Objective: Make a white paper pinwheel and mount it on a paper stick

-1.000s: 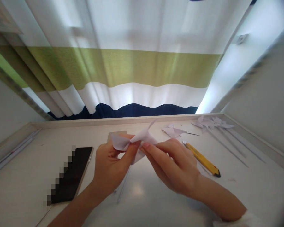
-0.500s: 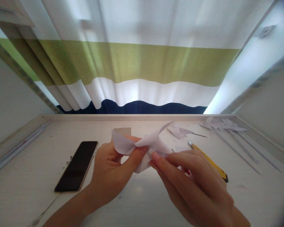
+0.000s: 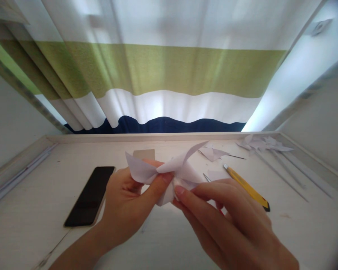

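Over the middle of the desk (image 3: 169,243), short of its back edge, a curled white paper (image 3: 183,165) is held raised, its centre clamped between thumb and fingers of the left hand (image 3: 131,202), its lower part pinched by the right hand (image 3: 228,221). The folds could be sprung open if the left pinch were eased, or torn by too hard a pull; towards the back right corner, the yellow cutter (image 3: 246,187) could be knocked by the right hand.

I see a bare left hand (image 3: 129,202) and a slim, bare left forearm (image 3: 84,240); the bare right hand (image 3: 228,221) has long, slender, tapering fingers (image 3: 208,212), with a short, rounded nail (image 3: 179,189) showing at one fingertip.
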The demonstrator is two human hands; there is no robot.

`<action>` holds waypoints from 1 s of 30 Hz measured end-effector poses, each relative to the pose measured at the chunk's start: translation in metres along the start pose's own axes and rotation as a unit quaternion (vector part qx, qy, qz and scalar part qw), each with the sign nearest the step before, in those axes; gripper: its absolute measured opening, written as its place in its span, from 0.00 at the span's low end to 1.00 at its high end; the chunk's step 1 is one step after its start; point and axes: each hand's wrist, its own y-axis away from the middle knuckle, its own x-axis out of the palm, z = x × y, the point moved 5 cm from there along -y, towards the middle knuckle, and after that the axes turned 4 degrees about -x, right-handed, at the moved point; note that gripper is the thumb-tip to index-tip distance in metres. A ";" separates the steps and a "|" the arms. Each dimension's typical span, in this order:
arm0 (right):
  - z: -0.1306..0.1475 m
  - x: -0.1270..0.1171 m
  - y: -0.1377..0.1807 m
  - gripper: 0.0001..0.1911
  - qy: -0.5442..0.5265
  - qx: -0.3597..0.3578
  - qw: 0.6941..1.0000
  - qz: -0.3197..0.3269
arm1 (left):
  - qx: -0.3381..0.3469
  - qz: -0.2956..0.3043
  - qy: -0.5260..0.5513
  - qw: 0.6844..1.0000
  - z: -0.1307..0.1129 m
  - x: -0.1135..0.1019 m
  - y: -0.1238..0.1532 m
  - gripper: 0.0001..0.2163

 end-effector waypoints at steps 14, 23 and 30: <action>-0.003 -0.002 -0.010 0.08 -0.001 0.051 0.998 -0.040 | 0.042 0.006 -0.059 0.997 -0.003 -0.001 -0.001 0.05; -0.007 -0.001 -0.009 0.06 -0.025 0.076 0.997 -0.018 | 0.055 -0.002 -0.087 0.995 -0.003 0.000 0.000 0.03; -0.014 0.002 -0.006 0.07 -0.074 0.108 0.991 -0.002 | 0.086 0.025 -0.094 0.992 -0.007 0.002 -0.002 0.06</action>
